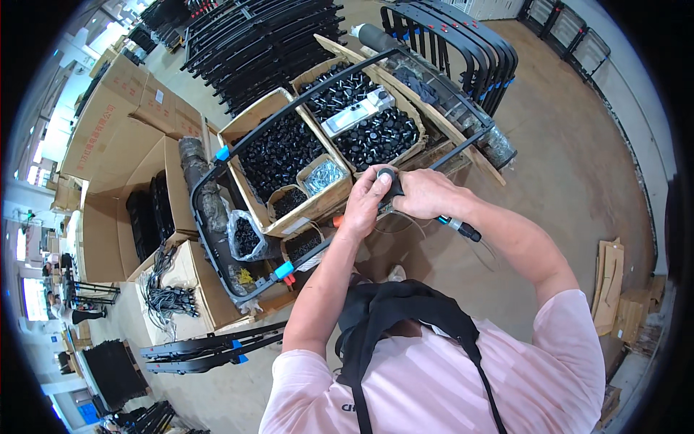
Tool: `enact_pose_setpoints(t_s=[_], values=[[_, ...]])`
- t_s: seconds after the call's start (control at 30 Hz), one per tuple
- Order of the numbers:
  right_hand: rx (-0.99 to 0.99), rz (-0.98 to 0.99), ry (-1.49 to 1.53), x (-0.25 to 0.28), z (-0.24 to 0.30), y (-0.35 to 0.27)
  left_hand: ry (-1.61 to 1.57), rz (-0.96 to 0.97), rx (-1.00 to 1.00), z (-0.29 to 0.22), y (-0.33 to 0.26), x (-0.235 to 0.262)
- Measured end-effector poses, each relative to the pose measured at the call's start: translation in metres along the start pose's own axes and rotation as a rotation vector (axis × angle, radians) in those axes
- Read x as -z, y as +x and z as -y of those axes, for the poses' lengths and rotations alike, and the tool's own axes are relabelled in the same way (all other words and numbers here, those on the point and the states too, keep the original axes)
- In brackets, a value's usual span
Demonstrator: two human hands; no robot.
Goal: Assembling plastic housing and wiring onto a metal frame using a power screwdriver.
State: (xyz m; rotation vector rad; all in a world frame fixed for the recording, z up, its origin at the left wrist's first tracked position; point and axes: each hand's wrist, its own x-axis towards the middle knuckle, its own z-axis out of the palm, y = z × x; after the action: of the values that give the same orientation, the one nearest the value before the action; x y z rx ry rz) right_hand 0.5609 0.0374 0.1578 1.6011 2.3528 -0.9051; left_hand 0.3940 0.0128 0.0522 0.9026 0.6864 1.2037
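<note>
My right hand is wrapped round a black power tool. The tool's tail, with a pale blue band and a thin cord, sticks out below my right wrist. Its rounded black head shows between my hands, where my left hand is closed round it with the thumb on top. The working tip is hidden. Both hands are over the near side of a black tubular metal frame, which lies across open cartons. Left of my hands, a carton holds many black-headed bolts.
A grey-white box-shaped device rests on bolts in the far carton. At left stand a tall open carton and a bundle of black cables. Stacked black frames rise at the back. Flattened cardboard leans at right.
</note>
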Motion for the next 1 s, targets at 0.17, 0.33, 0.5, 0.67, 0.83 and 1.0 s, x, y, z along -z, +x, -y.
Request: enact_pose_setpoints(t_s=[0.17, 0.33, 0.5, 0.67, 0.83, 1.0], values=[[-0.063, 0.035, 0.05, 0.002, 0.006, 0.002, 0.006, -0.005, 0.004, 0.001, -0.002, 0.001], [-0.021, 0.112, 0.044, -0.001, -0.001, 0.019, -0.036, -0.018, 0.002, 0.003, 0.002, 0.001], [-0.019, 0.1, 0.057, -0.003, -0.003, 0.02, -0.048, -0.021, -0.02, 0.0, 0.002, -0.002], [-0.001, 0.071, 0.056, 0.006, 0.004, 0.013, -0.06, -0.016, -0.017, -0.006, 0.004, -0.007], [-0.03, 0.153, 0.033, 0.021, 0.015, 0.011, -0.072, -0.038, -0.021, -0.012, 0.004, -0.005], [0.152, -0.036, 0.043, 0.048, 0.032, -0.001, -0.018, -0.014, -0.188, -0.06, 0.005, -0.016]])
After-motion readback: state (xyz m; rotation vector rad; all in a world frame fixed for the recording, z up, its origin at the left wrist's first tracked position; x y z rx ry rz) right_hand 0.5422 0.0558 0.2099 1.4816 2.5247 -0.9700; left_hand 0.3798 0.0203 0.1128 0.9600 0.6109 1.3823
